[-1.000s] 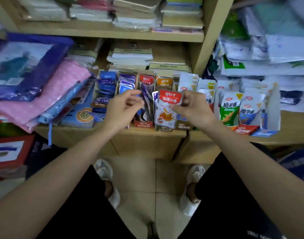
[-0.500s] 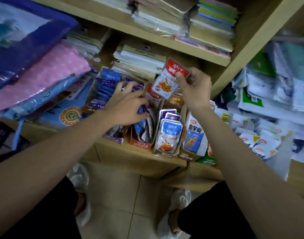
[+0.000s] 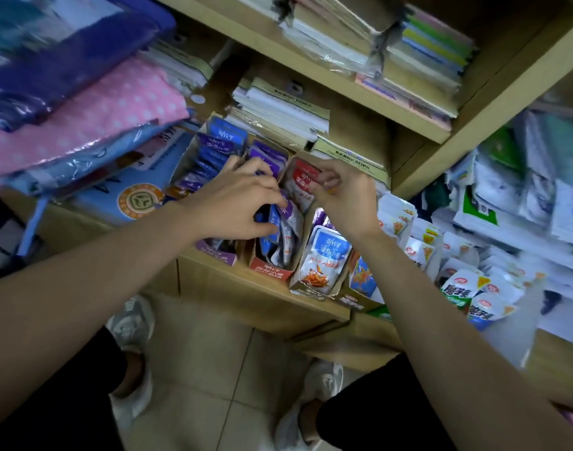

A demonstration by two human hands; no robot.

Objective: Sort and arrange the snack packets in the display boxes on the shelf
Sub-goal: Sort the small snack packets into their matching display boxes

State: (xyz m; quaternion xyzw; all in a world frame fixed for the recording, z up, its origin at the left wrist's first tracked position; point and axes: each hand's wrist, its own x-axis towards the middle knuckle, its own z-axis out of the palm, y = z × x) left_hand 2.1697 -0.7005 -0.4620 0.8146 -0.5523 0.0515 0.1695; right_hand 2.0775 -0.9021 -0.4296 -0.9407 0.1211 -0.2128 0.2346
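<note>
The left hand (image 3: pixel 239 203) hides most of the purple packet (image 3: pixel 286 210) it grips; the right hand (image 3: pixel 346 203) covers the top of the red packet (image 3: pixel 299 187).

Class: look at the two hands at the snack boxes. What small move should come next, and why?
Probably push the red-topped packet down into the red box: the right hand pinches it at the box's back, while the left hand holds the other packets forward.
</note>
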